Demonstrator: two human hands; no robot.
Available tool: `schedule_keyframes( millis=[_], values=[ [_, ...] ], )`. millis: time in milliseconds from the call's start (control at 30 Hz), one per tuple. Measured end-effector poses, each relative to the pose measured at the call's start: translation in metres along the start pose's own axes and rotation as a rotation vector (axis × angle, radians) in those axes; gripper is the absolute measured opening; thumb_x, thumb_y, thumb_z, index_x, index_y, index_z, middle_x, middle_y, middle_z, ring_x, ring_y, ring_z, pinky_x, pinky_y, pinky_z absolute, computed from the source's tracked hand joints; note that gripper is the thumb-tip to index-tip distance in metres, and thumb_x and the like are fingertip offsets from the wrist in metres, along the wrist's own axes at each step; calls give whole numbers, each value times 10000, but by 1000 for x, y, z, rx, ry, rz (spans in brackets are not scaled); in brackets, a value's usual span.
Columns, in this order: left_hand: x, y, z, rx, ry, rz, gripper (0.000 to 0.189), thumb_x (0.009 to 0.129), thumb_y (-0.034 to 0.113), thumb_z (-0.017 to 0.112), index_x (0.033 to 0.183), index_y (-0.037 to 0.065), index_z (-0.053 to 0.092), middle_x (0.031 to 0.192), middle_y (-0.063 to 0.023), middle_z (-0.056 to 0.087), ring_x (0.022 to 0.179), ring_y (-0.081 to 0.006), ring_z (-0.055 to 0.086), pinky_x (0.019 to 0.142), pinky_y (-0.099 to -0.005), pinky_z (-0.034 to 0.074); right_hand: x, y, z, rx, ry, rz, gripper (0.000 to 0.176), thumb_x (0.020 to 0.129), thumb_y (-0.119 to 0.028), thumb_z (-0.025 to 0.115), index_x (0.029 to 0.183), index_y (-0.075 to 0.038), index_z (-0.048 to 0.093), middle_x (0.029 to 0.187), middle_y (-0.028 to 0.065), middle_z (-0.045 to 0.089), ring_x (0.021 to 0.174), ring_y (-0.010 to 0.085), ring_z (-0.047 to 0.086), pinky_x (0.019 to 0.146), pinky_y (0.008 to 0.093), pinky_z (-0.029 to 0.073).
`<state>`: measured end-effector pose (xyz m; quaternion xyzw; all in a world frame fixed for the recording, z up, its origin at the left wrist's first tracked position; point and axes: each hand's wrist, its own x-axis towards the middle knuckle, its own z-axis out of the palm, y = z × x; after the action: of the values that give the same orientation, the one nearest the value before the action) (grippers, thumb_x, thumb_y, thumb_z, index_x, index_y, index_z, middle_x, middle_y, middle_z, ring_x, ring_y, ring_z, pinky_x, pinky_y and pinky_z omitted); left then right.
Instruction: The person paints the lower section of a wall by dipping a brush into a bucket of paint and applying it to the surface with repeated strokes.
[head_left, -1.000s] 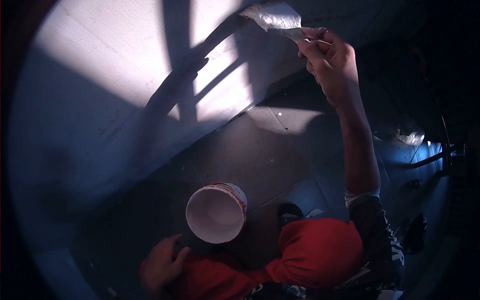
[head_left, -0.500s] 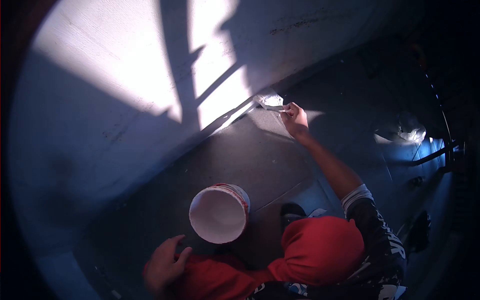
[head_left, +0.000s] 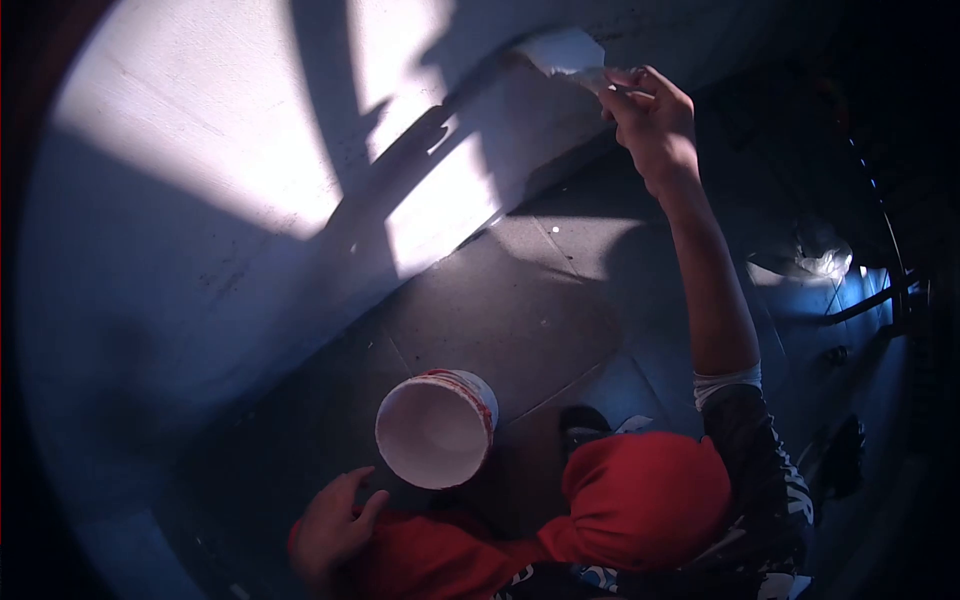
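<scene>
My right hand (head_left: 652,120) is raised by the wall at the upper right, its fingers closed round the handle of a broad, pale-bladed tool (head_left: 570,55), perhaps a scraper. The blade lies at or just in front of the wall surface; contact is hard to tell. My left hand (head_left: 338,520) rests low on the red cloth over my knee, with fingers apart and nothing in them. Just beyond it stands a white bucket (head_left: 435,432) with red marks round its rim; no contents can be made out inside.
The pale wall (head_left: 200,180), with bright sunlit patches and shadows, runs diagonally above the grey tiled floor (head_left: 480,310). A crumpled clear plastic bag (head_left: 825,262) lies at the right, near a dark bar. My dark shoe (head_left: 583,420) is beside the bucket.
My right hand has risen from the foot of the wall, up and to the right, carrying the tool with it. My left hand and the bucket have hardly moved.
</scene>
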<state>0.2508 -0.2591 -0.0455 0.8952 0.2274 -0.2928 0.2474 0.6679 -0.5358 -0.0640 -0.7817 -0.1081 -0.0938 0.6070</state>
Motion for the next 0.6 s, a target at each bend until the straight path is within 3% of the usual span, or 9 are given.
schedule_keyframes(
  millis=[133,200,267,333,400,500,600],
  values=[
    [-3,3,-4,-5,8,-6,428,922,266,632,1283,42,582,1199,-168,654,1103,-315,637,857,-381,541,2,14,12,159,118,-194,183,885,-111,646,1040,-16,665,690,63,640,624,89,579,601,234,459],
    [-7,4,-3,-70,-1,-60,432,924,268,628,1287,39,580,1206,-173,651,1108,-318,635,853,-382,542,-2,81,43,-120,191,-317,139,904,-119,640,980,-3,633,665,86,606,571,81,532,566,234,438],
    [-11,0,0,-61,14,-33,432,925,270,626,1286,38,580,1205,-174,651,1107,-319,635,855,-382,541,-27,149,59,-154,148,-261,124,916,-119,633,962,-6,612,676,116,595,529,133,523,552,257,444],
    [-11,0,1,-47,34,-2,432,926,272,624,1286,37,580,1205,-176,651,1106,-320,636,857,-382,539,-55,174,53,-269,-16,7,137,870,-123,641,955,-16,626,719,161,631,601,265,622,610,337,501],
    [-11,1,0,-17,17,-1,432,927,271,621,1286,35,578,1205,-172,652,1104,-319,637,858,-380,541,-68,237,47,-520,-165,37,174,800,-146,649,915,-16,639,798,203,666,771,385,673,705,421,533],
    [-10,3,-2,-27,7,-18,432,928,271,620,1287,34,576,1204,-170,653,1103,-316,638,859,-377,540,-58,238,42,-468,-205,149,194,752,-162,643,861,-2,642,857,228,676,893,414,666,765,462,534],
    [-10,-4,2,-43,10,-22,431,927,269,621,1285,33,576,1196,-171,656,1101,-312,640,857,-374,538,-13,150,37,-348,-125,182,229,772,-148,667,947,-10,718,889,200,708,895,360,699,786,400,547]
  ],
)
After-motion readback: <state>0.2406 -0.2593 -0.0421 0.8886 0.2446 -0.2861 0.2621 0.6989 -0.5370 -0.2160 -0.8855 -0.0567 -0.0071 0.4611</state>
